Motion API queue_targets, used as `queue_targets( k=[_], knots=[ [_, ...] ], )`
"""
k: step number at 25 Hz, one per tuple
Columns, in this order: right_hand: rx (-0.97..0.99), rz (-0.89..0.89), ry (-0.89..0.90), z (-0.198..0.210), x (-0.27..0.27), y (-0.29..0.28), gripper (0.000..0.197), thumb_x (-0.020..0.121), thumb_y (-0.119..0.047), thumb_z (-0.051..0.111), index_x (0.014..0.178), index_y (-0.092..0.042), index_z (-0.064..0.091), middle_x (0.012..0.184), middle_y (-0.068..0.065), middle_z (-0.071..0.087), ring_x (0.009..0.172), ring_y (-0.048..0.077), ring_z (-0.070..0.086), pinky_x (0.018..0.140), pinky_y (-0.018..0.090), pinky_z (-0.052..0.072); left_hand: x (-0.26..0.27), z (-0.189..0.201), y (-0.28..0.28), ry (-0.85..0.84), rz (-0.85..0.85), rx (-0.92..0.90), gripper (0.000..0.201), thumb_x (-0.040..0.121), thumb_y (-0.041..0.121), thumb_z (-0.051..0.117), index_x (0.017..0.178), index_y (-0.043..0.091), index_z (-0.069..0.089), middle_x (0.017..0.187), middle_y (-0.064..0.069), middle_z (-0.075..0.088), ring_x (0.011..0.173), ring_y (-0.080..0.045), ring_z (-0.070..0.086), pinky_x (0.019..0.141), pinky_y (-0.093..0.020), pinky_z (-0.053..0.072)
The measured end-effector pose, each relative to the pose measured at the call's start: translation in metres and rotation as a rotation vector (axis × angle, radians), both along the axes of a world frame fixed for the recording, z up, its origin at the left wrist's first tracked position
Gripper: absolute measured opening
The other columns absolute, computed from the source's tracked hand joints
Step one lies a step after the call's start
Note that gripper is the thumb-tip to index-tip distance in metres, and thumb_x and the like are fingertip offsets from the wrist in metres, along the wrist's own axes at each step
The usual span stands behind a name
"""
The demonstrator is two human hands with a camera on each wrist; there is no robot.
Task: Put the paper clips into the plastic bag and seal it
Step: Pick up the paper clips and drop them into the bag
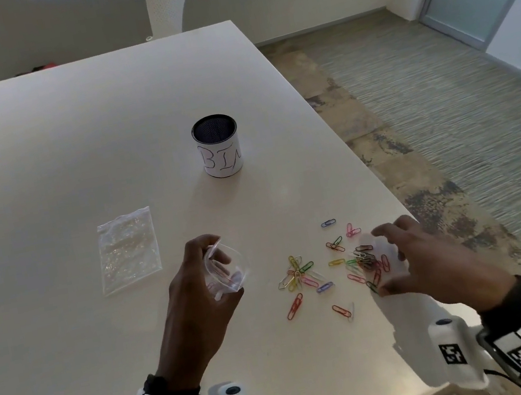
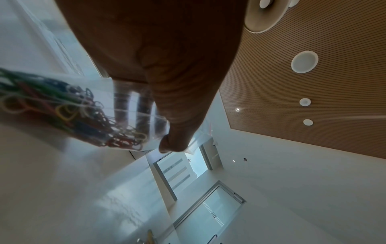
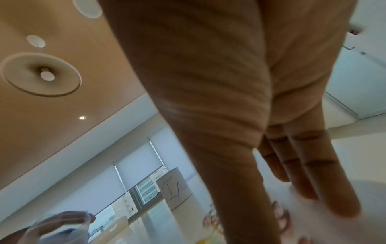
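Observation:
My left hand (image 1: 218, 260) holds a small clear plastic bag (image 1: 228, 271) above the table, its mouth held open and facing up. In the left wrist view the bag (image 2: 117, 105) has coloured paper clips (image 2: 62, 113) inside, pinched between my thumb (image 2: 177, 107) and fingers. Several loose coloured paper clips (image 1: 317, 271) lie scattered on the table to the right of the bag. My right hand (image 1: 381, 261) hovers over the right part of that scatter with spread fingers (image 3: 313, 173), which look straight and hold nothing that I can see.
A second clear plastic bag (image 1: 129, 248) lies flat to the left. A cup (image 1: 218, 145) with a white label reading "BIN" stands behind the clips. The white table's (image 1: 35, 150) right edge runs just past my right hand. A white chair (image 1: 167, 3) stands at the far side.

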State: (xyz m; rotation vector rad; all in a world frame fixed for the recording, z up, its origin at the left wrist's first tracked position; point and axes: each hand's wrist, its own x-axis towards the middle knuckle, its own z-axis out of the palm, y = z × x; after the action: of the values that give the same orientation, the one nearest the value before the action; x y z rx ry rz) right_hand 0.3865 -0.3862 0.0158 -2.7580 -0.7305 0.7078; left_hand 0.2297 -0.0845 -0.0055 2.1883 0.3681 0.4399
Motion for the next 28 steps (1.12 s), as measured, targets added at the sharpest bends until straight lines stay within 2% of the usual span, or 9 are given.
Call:
queue_targets(
  k=[2,5,8,11,13,17,20,25,28],
  knots=[
    [0.053,-0.078,0.032,-0.009,-0.004,0.007,0.086,0.071,-0.036,0.091,0.144,-0.025,0.046,0.121,-0.005,0.046,0.096,0.012,0.059,0.091,0.029,0.055,0.0,0.0,0.0,0.002,0.004,-0.002,0.058,0.083,0.013,0.083,0.125,0.032,0.046,0.1,0.013,0.066,0.09,-0.01,0.067,0.071,-0.008,0.051],
    [0.188,-0.132,0.004,-0.023,-0.004,0.02,0.071,0.072,-0.024,0.092,0.134,-0.018,0.058,0.111,-0.006,0.05,0.1,0.018,0.06,0.097,0.038,0.055,0.0,0.0,-0.001,0.007,0.013,-0.007,0.058,0.084,0.013,0.082,0.124,0.034,0.046,0.1,0.013,0.066,0.091,-0.008,0.067,0.07,-0.008,0.05],
    [0.235,-0.116,-0.018,-0.023,-0.002,0.035,0.066,0.079,-0.027,0.087,0.137,-0.02,0.056,0.12,-0.002,0.052,0.11,0.019,0.06,0.099,0.032,0.053,0.0,0.001,-0.002,0.001,0.011,-0.017,0.058,0.083,0.012,0.082,0.123,0.033,0.047,0.1,0.012,0.066,0.092,-0.008,0.066,0.07,-0.007,0.05],
    [0.221,-0.047,-0.016,-0.019,-0.002,0.052,0.065,0.085,-0.034,0.081,0.142,-0.028,0.051,0.126,-0.001,0.046,0.109,0.019,0.061,0.097,0.029,0.053,-0.001,0.002,-0.002,-0.001,0.012,-0.035,0.058,0.083,0.01,0.082,0.122,0.034,0.047,0.101,0.011,0.066,0.091,-0.008,0.066,0.069,-0.008,0.051],
    [0.189,0.017,-0.064,-0.018,-0.003,0.062,0.05,0.089,-0.034,0.077,0.135,-0.029,0.057,0.123,-0.002,0.047,0.106,0.02,0.062,0.094,0.027,0.052,-0.001,0.001,-0.001,0.001,0.012,-0.033,0.059,0.082,0.009,0.082,0.122,0.035,0.047,0.1,0.012,0.066,0.09,-0.008,0.067,0.07,-0.008,0.051],
    [0.201,0.123,-0.147,-0.015,-0.011,0.083,0.02,0.097,-0.023,0.066,0.117,-0.023,0.065,0.113,0.0,0.054,0.095,0.02,0.059,0.081,0.023,0.044,-0.001,0.001,-0.001,0.003,0.017,-0.019,0.058,0.082,0.01,0.082,0.123,0.033,0.047,0.1,0.012,0.066,0.09,-0.007,0.066,0.07,-0.005,0.048],
    [0.224,0.205,-0.183,-0.012,-0.015,0.097,0.014,0.101,-0.016,0.058,0.111,-0.016,0.068,0.108,0.003,0.06,0.091,0.018,0.062,0.079,0.026,0.053,-0.001,0.002,-0.001,0.001,0.014,-0.02,0.06,0.082,0.01,0.083,0.122,0.036,0.046,0.101,0.012,0.066,0.091,-0.008,0.066,0.071,-0.006,0.049],
    [0.299,0.212,-0.153,-0.01,-0.012,0.109,0.013,0.1,-0.012,0.062,0.107,-0.013,0.073,0.107,0.002,0.065,0.086,0.016,0.065,0.069,0.014,0.045,-0.002,0.003,-0.001,-0.01,0.02,-0.018,0.059,0.082,0.009,0.082,0.121,0.036,0.046,0.1,0.012,0.066,0.091,-0.01,0.066,0.072,-0.008,0.05],
    [0.357,0.195,-0.134,-0.007,-0.006,0.107,0.013,0.095,-0.011,0.07,0.105,-0.013,0.077,0.104,0.001,0.071,0.084,0.012,0.068,0.071,0.013,0.053,-0.003,0.002,-0.001,-0.009,0.024,-0.027,0.06,0.082,0.008,0.082,0.122,0.035,0.047,0.1,0.012,0.065,0.09,-0.01,0.066,0.071,-0.007,0.049]
  ],
)
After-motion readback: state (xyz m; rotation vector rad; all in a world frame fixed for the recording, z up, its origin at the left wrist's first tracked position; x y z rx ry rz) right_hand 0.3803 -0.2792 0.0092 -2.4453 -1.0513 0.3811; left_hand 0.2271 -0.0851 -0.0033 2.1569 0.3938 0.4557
